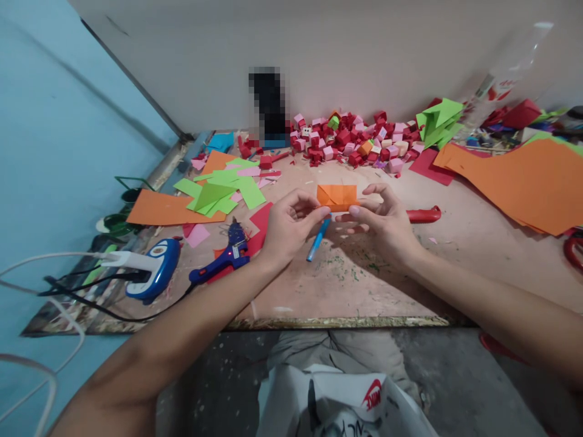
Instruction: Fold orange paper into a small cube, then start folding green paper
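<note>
A small folded orange paper (337, 195) is held up over the middle of the table, with crease lines on its face and a folded strip along its lower edge. My left hand (294, 221) pinches its left end between thumb and curled fingers. At the right end, my right hand (385, 221) has its thumb on the lower edge, with the index finger raised and other fingers behind or below. A blue pen (319, 240) lies on the table just below the paper. The red handle (424, 215) of a tool shows beside my right hand.
Small red and pink paper cubes (344, 142) are heaped at the back. Green scraps (218, 193) and a blue glue gun (228, 255) lie left, near a blue power socket (157, 270). Orange sheets (523, 182) and a clear bottle (501, 85) are at right.
</note>
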### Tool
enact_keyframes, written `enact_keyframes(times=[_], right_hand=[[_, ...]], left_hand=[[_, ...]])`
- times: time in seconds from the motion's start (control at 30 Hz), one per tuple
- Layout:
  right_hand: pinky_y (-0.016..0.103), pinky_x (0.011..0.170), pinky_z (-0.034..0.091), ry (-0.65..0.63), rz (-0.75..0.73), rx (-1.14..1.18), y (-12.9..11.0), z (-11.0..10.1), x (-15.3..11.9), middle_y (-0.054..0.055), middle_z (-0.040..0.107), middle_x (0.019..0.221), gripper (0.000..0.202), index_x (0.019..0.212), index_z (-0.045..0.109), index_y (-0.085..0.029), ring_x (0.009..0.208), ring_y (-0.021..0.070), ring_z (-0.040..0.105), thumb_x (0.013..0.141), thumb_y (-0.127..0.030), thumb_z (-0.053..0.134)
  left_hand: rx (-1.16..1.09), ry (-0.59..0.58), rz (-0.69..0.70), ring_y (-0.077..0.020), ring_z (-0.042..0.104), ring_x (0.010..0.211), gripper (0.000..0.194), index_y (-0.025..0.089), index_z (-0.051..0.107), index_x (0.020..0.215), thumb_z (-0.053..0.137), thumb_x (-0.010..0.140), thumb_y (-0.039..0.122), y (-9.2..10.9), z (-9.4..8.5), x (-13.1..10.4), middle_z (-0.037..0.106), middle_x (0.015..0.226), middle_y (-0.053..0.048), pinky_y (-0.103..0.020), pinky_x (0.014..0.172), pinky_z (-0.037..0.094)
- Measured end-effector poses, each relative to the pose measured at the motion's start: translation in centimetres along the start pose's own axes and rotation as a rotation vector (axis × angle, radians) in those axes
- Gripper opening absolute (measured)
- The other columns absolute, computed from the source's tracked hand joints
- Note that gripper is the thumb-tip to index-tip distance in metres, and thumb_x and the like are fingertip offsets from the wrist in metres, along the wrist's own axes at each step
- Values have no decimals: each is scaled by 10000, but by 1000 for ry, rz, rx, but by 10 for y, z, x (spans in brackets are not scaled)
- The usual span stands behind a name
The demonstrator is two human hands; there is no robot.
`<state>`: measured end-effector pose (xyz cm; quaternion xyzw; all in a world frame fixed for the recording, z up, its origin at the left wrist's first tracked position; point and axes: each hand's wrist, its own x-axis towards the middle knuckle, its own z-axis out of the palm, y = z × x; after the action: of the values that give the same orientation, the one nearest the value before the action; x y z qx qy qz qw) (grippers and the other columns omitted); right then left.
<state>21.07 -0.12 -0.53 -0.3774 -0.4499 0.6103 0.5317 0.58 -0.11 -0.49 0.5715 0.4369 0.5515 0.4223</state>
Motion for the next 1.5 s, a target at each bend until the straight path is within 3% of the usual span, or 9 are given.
enact_keyframes(times=[0.1, 0.2, 0.33, 0.43, 0.57, 0.8, 1.1, 1.23, 1.5], right_hand=[[331, 695, 643, -51, 79, -10, -1, 0, 0, 25, 850, 1048, 573, 1249, 681, -316, 893, 247, 812, 772, -451, 969], [341, 693, 660, -117, 112, -55, -2, -1, 0, 81, 846, 1080, 455, 1082, 808, -233, 908, 270, 815, 763, -519, 963], [334, 706, 668, -118, 79, -82, -3, -2, -1, 81, 848, 1063, 365, 1001, 852, -240, 906, 258, 816, 780, -507, 963], [338, 701, 671, -111, 49, -108, -4, -1, -2, 78, 849, 1021, 352, 992, 861, -245, 895, 263, 815, 791, -519, 953], [328, 687, 659, -94, 22, -160, -5, -1, -2, 72, 847, 963, 318, 967, 861, -252, 875, 259, 812, 808, -516, 939], [316, 682, 638, -155, 51, -209, -6, -4, 0, 74, 852, 981, 361, 1051, 866, -242, 844, 242, 809, 816, -508, 931], [318, 681, 630, -147, 14, -280, -7, -1, -2, 73, 843, 870, 337, 882, 860, -223, 733, 212, 783, 836, -555, 901], [335, 674, 637, -155, 6, -289, -7, 0, -2, 72, 831, 821, 362, 831, 848, -214, 689, 214, 775, 837, -573, 897], [324, 615, 621, -127, -15, -311, -7, 0, -3, 77, 826, 804, 400, 785, 823, -207, 649, 207, 757, 832, -599, 890]], left_hand=[[45, 12, 48, -152, 744, 785, 288, 199, 658, 893, 889, 817, 354, -1, 0, -2, 721, 858, 4, -269, 758, 610], [-1, 10, 30, -164, 771, 830, 354, 216, 631, 1022, 893, 811, 327, 2, 1, -3, 759, 927, -6, -271, 770, 625], [-126, -93, -79, -182, 782, 757, 544, 221, 636, 1238, 913, 789, 354, 8, 1, -2, 809, 942, -26, -299, 722, 640], [-93, -132, -115, -168, 747, 683, 382, 169, 764, 1045, 905, 797, 424, 10, 0, 0, 811, 895, -54, -285, 659, 617], [-45, -119, -139, -161, 722, 634, 306, 158, 799, 852, 883, 825, 452, 8, -1, 0, 795, 788, -60, -272, 620, 588], [-26, -133, -130, -171, 737, 644, 284, 171, 798, 841, 870, 839, 445, 10, -2, -2, 791, 760, -53, -266, 617, 586], [-96, -252, -179, -170, 739, 705, 350, 159, 816, 932, 869, 832, 491, 3, 1, -2, 796, 818, -67, -294, 683, 625], [-95, -243, -204, -148, 693, 617, 320, 146, 806, 865, 868, 838, 459, -2, 1, -1, 759, 728, -54, -282, 631, 613], [-79, -245, -210, -160, 714, 618, 293, 151, 788, 815, 827, 884, 433, 1, 0, -2, 786, 754, -80, -296, 640, 620]])
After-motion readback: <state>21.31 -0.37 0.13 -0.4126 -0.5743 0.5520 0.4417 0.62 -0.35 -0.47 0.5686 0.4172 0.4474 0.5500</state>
